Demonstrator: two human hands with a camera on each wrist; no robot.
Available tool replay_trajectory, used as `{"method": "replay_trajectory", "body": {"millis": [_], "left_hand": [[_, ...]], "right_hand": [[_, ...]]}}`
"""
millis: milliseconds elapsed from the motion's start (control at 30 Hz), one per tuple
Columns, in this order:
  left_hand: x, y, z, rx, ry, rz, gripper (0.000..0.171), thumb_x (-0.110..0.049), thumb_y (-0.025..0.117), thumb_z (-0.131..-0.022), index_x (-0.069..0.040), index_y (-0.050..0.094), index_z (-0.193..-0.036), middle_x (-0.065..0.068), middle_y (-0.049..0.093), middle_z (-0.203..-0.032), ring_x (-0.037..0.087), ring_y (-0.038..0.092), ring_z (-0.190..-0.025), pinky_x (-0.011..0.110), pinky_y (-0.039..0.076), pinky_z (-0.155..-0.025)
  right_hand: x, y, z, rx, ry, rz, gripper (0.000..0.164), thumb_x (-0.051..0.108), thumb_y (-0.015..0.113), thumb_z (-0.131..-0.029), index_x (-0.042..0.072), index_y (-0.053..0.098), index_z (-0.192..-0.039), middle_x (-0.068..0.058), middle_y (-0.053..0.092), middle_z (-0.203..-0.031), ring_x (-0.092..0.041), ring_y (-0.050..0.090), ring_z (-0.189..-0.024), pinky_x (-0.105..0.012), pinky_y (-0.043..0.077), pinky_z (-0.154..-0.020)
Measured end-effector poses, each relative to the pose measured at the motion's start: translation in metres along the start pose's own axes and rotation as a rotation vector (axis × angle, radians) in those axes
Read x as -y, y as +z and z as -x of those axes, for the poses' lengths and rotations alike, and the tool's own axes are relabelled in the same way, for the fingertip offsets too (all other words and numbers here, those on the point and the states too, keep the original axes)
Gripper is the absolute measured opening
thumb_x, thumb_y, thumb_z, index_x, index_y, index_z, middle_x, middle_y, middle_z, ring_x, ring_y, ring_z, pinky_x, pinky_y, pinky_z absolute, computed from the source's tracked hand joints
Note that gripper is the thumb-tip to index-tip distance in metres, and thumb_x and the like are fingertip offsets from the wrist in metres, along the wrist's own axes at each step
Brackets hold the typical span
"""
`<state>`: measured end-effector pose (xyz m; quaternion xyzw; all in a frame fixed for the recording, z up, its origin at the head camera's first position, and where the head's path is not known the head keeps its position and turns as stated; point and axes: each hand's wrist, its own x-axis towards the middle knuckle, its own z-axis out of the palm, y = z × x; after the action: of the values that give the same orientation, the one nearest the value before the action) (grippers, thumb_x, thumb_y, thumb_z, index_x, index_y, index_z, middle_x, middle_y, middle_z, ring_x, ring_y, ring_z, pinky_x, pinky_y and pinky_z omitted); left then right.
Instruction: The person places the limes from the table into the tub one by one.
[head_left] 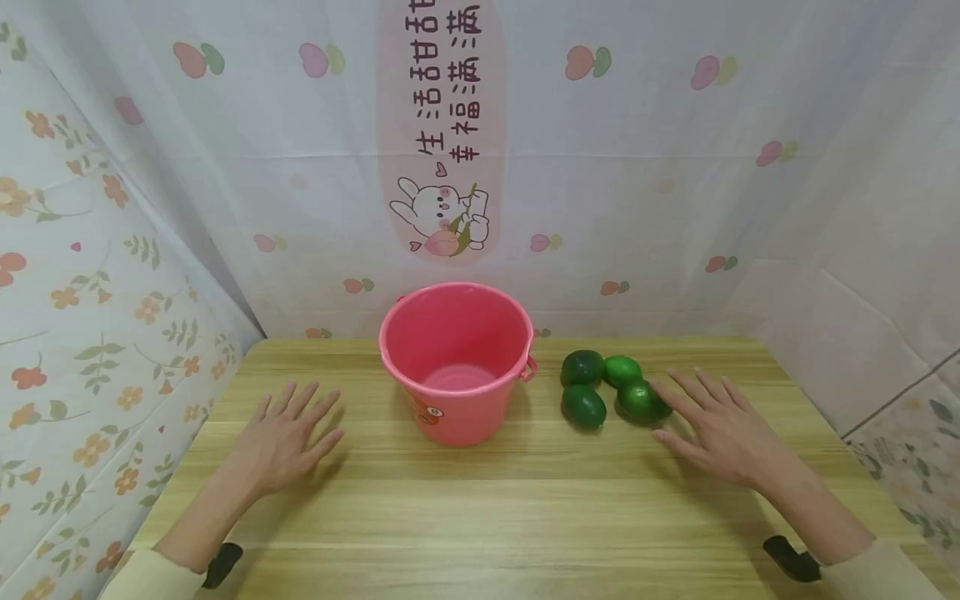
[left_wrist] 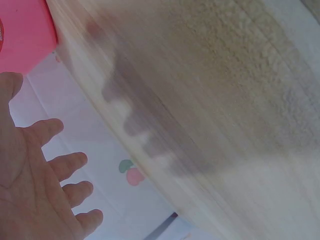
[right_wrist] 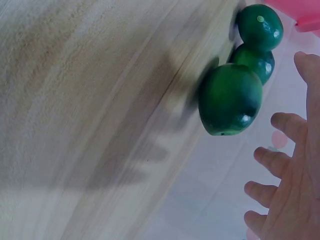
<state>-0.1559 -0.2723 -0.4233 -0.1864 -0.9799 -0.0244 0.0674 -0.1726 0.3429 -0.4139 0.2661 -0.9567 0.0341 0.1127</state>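
A pink bucket (head_left: 459,417) stands upright toward the back of the wooden table, its inside showing no contents. To its right sits a cluster of several glossy green fruits, lime-like in look: a dark one (head_left: 583,407) in front, another dark one (head_left: 582,367) behind it, and brighter ones (head_left: 622,371) beside them. My left hand (head_left: 281,442), fingers spread, is held left of the bucket and holds nothing. The right hand (head_left: 720,433) is also spread and empty; its fingertips overlap the nearest bright fruit (head_left: 639,402) in the head view, while the right wrist view shows a gap.
The wooden table (head_left: 480,517) ends at the back against a white printed cloth (head_left: 645,192) with a rabbit drawing. Floral cloth (head_left: 97,350) hangs along the left side, and more cloth (head_left: 900,275) on the right. A pink handle joint (head_left: 529,368) sticks out from the bucket's right side.
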Motion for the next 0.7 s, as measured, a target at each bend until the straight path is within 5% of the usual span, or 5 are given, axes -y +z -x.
{"method": "replay_trajectory", "body": {"millis": [333,567,700], "left_hand": [[0.0,-0.004,0.0,0.017,-0.019,0.087,0.063,-0.049,0.05,-0.105,-0.006,0.049,-0.151,0.028,0.039,-0.153,0.056,0.029,-0.139,0.073,0.024,-0.107],[0.004,-0.011,-0.009,0.004,-0.069,0.369,0.059,-0.042,0.046,-0.109,0.003,0.05,-0.146,0.026,0.055,-0.14,0.049,0.051,-0.127,0.063,0.04,-0.102],[0.005,-0.021,-0.017,-0.027,-0.11,0.439,0.058,-0.043,0.042,-0.11,0.004,0.055,-0.14,0.024,0.061,-0.134,0.046,0.059,-0.118,0.062,0.046,-0.095]], "right_hand": [[-0.001,0.0,-0.001,0.003,0.004,-0.04,0.073,0.05,0.065,-0.097,0.015,0.04,-0.156,-0.026,0.04,-0.153,-0.059,0.033,-0.135,-0.07,0.016,-0.112],[-0.005,-0.001,-0.004,-0.131,-0.049,-0.167,0.064,0.022,0.08,-0.089,0.005,0.053,-0.144,-0.026,0.052,-0.139,-0.051,0.052,-0.12,-0.068,0.043,-0.091],[-0.007,-0.002,-0.006,-0.174,-0.039,-0.209,0.052,0.008,0.081,-0.085,0.001,0.061,-0.133,-0.02,0.06,-0.128,-0.044,0.06,-0.11,-0.062,0.051,-0.083]]}}
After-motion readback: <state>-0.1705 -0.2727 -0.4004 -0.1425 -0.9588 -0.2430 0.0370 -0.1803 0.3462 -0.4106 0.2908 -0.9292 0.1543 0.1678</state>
